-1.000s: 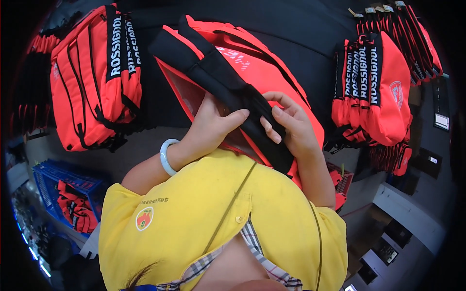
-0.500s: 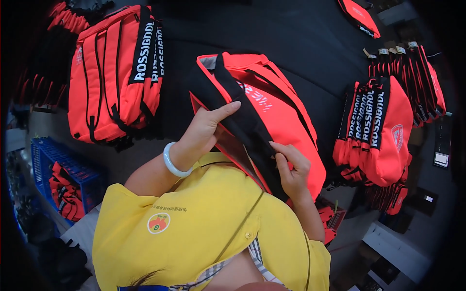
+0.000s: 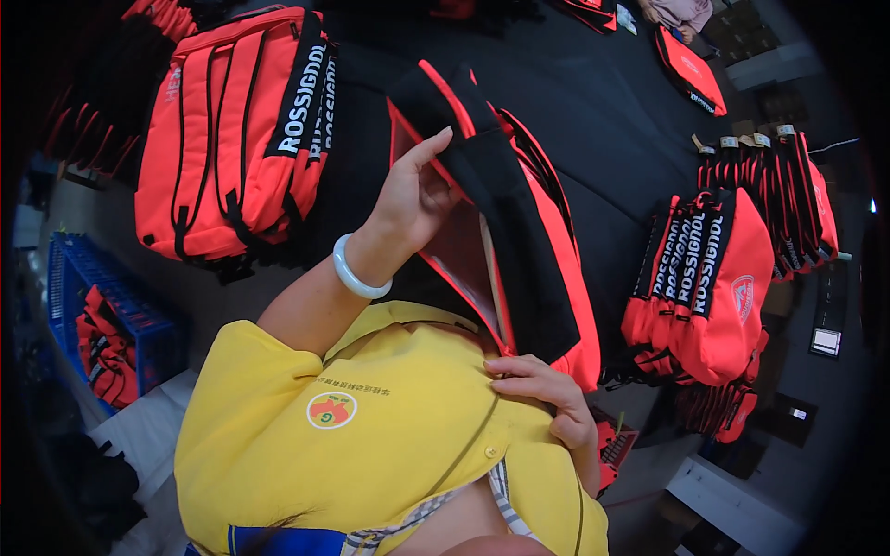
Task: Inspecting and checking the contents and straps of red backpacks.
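Observation:
A red and black bag stands tilted in front of my chest. Its opening gapes on the side toward me, and a pale lining shows inside. My left hand is closed on the bag's upper edge, thumb on the outside and fingers curled at the opening. Below the bag's lower corner, my right hand has its fingers stretched out against my yellow shirt. Those fingertips lie close to the end of the opening, with nothing visible in them. Whether they touch the bag is hard to tell.
Red and black backpacks stand in a stack at left on the dark table. More bags are grouped at right. A blue crate holds red pieces at lower left. Another person's hand shows at the far right.
The bag has turned more upright, so its black side faces me and the opening shows wider. My right hand has left the black panel and moved down to the lower corner.

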### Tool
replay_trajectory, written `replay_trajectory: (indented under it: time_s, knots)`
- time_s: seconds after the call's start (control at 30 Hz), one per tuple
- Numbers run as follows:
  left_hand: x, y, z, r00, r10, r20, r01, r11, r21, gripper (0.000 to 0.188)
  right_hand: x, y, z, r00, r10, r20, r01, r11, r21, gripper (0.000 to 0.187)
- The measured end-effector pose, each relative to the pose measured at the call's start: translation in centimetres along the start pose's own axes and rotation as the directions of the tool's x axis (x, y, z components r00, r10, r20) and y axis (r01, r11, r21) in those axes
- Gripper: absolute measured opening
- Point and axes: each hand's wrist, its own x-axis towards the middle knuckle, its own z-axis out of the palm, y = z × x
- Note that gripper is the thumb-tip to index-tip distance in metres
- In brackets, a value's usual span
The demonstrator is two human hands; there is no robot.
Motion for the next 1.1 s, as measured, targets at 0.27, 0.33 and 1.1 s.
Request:
replay_trajectory:
  time_s: [0.27, 0.33, 1.1]
  knots:
    - [0.1, -0.1, -0.9, 0.938, -0.308, 0.162, 0.286, 0.947, 0.144, 0.043, -5.4, -1.0, 0.9, 0.955, 0.224, -0.197, -0.261, 0.946, -0.19, 0.086]
    - [0.7, -1.4, -0.8, 0.937, -0.324, 0.129, 0.298, 0.936, 0.189, 0.044, -5.8, -0.8, 1.0, 0.947, 0.282, -0.151, -0.309, 0.929, -0.203, 0.081]
    - [0.7, -11.5, 1.3, 0.667, -0.739, 0.098, 0.535, 0.567, 0.626, 0.045, -12.2, 22.2, 6.6, 0.292, 0.689, -0.663, -0.916, 0.4, 0.012, 0.078]
